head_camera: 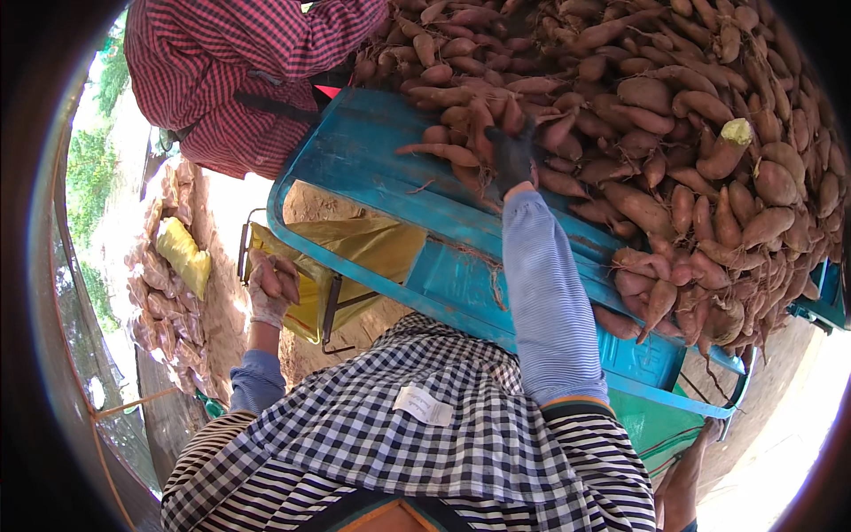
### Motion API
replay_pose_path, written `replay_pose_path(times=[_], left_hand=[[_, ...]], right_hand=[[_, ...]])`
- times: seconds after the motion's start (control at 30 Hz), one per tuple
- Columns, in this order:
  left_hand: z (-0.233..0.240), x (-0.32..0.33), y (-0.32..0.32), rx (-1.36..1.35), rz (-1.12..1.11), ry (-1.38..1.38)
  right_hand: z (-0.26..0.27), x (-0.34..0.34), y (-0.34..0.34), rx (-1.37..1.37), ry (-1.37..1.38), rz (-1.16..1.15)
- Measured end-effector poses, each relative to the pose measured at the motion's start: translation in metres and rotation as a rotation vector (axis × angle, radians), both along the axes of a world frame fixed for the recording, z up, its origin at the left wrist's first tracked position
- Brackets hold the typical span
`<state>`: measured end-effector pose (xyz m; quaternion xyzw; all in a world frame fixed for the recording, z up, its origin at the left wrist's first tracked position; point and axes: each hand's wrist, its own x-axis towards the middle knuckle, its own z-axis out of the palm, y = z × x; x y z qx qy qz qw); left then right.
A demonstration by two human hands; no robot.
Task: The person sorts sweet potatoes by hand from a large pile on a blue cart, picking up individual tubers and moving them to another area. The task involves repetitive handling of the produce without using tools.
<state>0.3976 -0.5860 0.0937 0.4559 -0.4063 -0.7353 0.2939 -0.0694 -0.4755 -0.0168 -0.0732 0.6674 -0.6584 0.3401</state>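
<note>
My left hand (267, 304), in a pale thin glove, holds a few reddish sweet potatoes (271, 278) by the mouth of a yellow woven sack (346, 239). That sack hangs below the rim of the blue metal truck bed or cart (372, 153). Out over the bed, my right hand (512, 158) wears a dark glove and touches sweet potatoes (481, 133) at the near edge of the large heap (638, 139). Its fingers are partly hidden among the roots, so a firm hold cannot be made out.
A person in a red checked shirt (219, 73) stands at the left of the bed. Filled sacks (169, 299) lie on the ground, with a yellow bag (183, 256) on them. Another person's bare arm (685, 465) is beside a green sack (655, 422) at lower right.
</note>
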Motion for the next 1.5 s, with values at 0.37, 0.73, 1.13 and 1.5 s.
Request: replay_pose_path(times=[0.37,0.73,1.13,1.5], left_hand=[[-0.062,0.054,-0.017,0.313,0.148,-0.317],[-0.078,0.018,0.005,0.310,0.087,-0.769],[-0.028,-0.141,0.026,-0.889,-0.006,-0.702],[-0.015,-0.198,0.118,-0.437,-0.470,-0.393]], right_hand=[[-0.028,-0.076,0.148,1.187,1.036,0.424],[-0.020,-0.059,0.146,0.526,0.475,0.501],[-0.003,-0.043,0.107,-0.205,0.155,0.043],[-0.015,-0.040,0.119,-0.003,-0.076,0.484]])
